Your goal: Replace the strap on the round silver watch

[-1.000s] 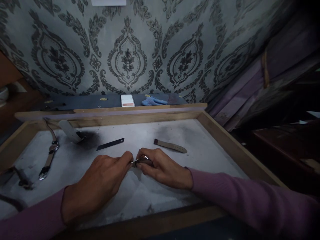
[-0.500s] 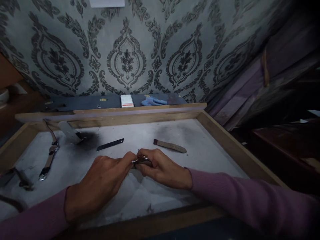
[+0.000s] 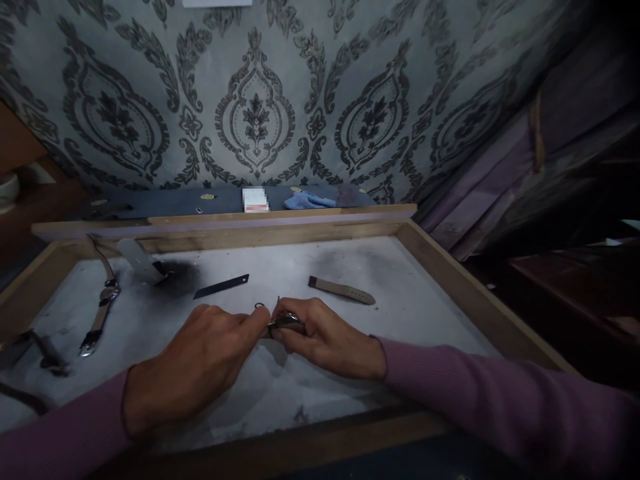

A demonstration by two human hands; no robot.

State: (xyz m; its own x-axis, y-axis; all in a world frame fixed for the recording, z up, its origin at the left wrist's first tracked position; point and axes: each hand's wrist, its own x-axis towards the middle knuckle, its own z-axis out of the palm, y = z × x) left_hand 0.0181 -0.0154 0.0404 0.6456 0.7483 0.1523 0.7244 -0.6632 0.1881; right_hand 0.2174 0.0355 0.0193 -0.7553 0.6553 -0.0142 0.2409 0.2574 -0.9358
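Observation:
My right hand (image 3: 325,337) is closed around a dark, shiny watch case (image 3: 291,323) near the middle of the tray. Right beside it, my left hand (image 3: 207,357) is closed, its thumb and fingers pinched at the left end of the watch. A small dark loop (image 3: 259,305) shows above the left fingertips; what it belongs to is unclear. Beyond my hands lie a dark flat blade (image 3: 221,287) on the left and a loose grey-brown watch strap (image 3: 345,291) on the right.
The wooden-rimmed tray (image 3: 450,303) has a pale floor. At its left lie a watch with straps (image 3: 103,310), a light strap piece (image 3: 139,259) and dark straps (image 3: 47,360). Behind the rim are a blue cloth (image 3: 309,201) and a small white box (image 3: 255,199).
My left hand has shifted slightly, and the small dark loop now shows above its fingertips. My right hand keeps its hold on the watch.

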